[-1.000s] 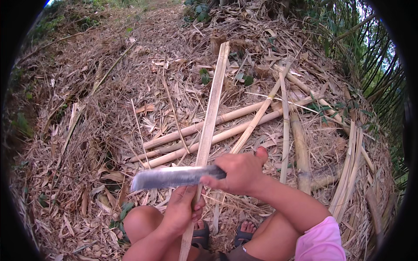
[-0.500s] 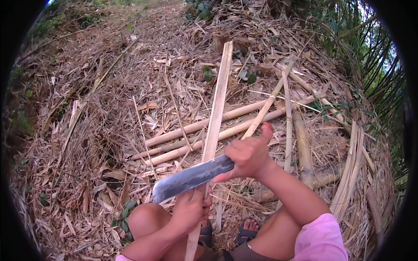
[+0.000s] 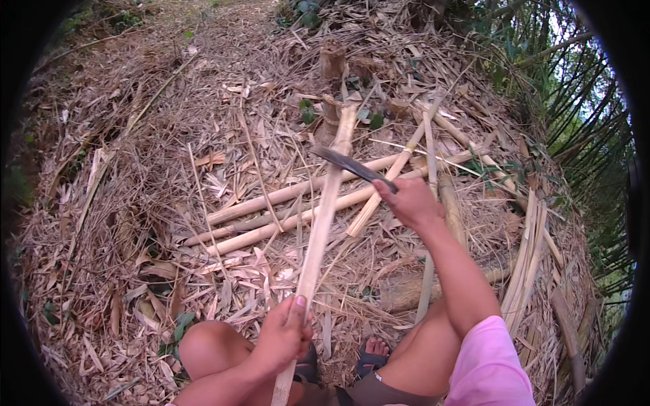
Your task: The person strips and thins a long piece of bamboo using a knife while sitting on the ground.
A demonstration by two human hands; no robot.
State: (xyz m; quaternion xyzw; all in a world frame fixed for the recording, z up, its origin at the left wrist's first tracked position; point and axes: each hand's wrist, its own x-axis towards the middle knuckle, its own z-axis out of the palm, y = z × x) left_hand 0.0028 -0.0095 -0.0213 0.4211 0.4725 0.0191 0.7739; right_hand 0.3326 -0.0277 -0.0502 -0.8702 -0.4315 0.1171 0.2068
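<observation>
Holding the strip (image 3: 318,233) in curled fingers, the left hand (image 3: 284,333) points it far, a bit right; the right hand (image 3: 412,203), fingers wrapped round the knife (image 3: 355,167) across it, is nearer its far end.

1. Dry leaf litter (image 3: 115,271) all over the grd, w/ twigs mixed in.
2. Two pale poles (image 3: 284,195) lying approx. parallel, mid-grd, slanting up to the R.
3. Split strips (image 3: 527,254) bunched tog. on my far R.
4. Brown stump (image 3: 332,61), upright, at the back.
5. Thin stalks (image 3: 582,128) crowding upper R, w/ greenery.
6. Sm. green plant (image 3: 183,326), lower L.
</observation>
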